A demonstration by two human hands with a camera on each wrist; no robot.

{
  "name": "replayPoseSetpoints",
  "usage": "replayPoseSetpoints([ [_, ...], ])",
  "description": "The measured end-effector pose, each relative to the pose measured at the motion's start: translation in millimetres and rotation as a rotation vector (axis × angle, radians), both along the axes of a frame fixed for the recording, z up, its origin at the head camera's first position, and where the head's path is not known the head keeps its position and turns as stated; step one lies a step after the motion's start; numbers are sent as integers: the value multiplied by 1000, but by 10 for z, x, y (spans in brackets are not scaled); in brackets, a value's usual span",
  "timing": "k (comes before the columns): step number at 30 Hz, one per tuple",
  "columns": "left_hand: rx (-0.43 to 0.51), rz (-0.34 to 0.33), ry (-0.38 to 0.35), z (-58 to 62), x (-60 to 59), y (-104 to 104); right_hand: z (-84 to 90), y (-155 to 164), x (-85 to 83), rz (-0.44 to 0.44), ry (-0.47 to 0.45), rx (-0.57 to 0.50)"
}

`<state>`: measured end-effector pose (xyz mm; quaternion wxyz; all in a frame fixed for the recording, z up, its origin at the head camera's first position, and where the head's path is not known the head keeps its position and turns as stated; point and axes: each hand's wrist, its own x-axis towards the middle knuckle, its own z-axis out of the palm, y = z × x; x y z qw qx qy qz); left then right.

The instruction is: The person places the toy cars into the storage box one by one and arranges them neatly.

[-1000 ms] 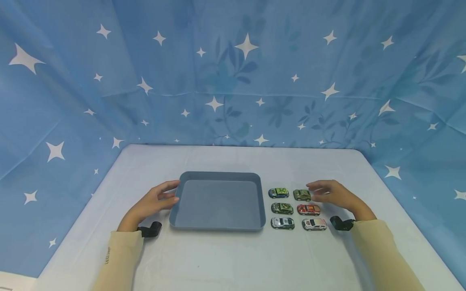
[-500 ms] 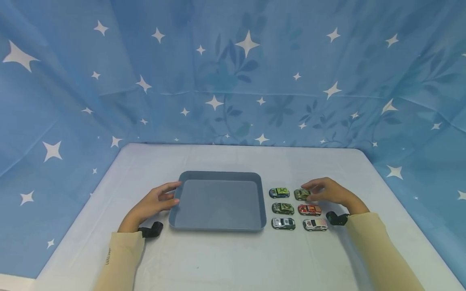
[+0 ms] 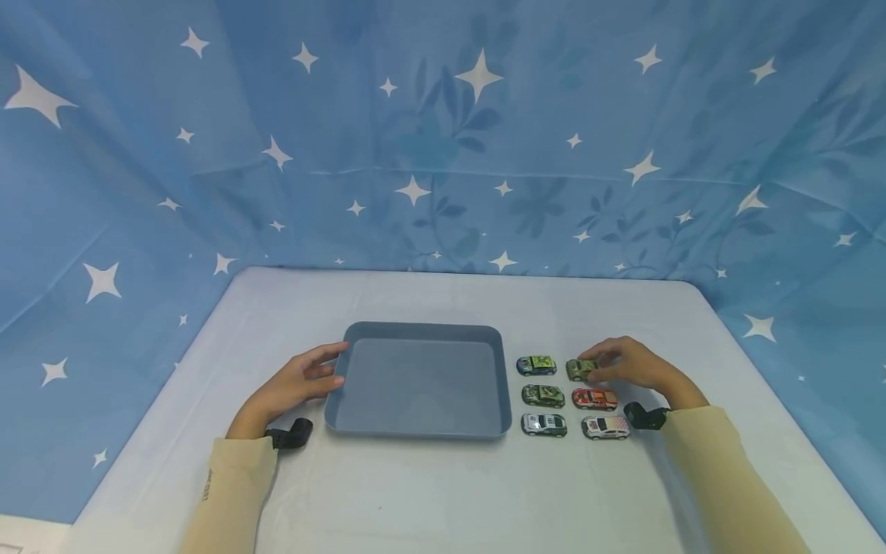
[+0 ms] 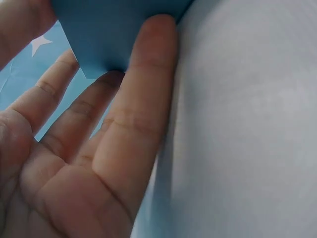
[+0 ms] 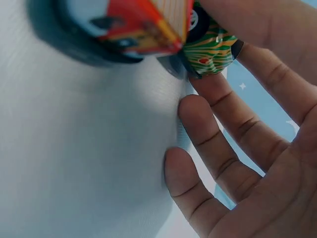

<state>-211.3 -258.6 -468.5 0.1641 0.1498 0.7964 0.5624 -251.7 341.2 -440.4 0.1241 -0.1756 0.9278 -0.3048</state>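
Note:
My left hand (image 3: 298,385) rests at the left side of a blue-grey rectangular tray (image 3: 424,427), index fingertip and thumb tip at its rim. In the left wrist view, fairly straight fingers (image 4: 133,104) touch the tray's outer wall (image 4: 104,34). My right hand (image 3: 626,363) pinches a green camouflage toy car (image 3: 580,369) at the back right of a small group of toy cars. The right wrist view shows this green car (image 5: 213,54) between thumb and forefinger, the other fingers spread loosely. A red toy car (image 5: 143,29) is close in front of it.
Right of the tray, toy cars stand in two columns: a blue-green one (image 3: 536,365), a dark green one (image 3: 543,395), a silver one (image 3: 544,425), a red one (image 3: 594,398) and a white one (image 3: 605,428). A star-patterned curtain (image 3: 443,154) hangs behind the white table (image 3: 429,500).
My right hand has moved left onto the green camouflage car and taken hold of it. The left hand stays at the tray's edge. The head view has shifted slightly.

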Motion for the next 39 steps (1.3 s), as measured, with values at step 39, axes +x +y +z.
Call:
replayPoseSetpoints([
  [39, -12, -15, -32, 10, -22, -6, 286, -231, 212, 81, 102, -170],
])
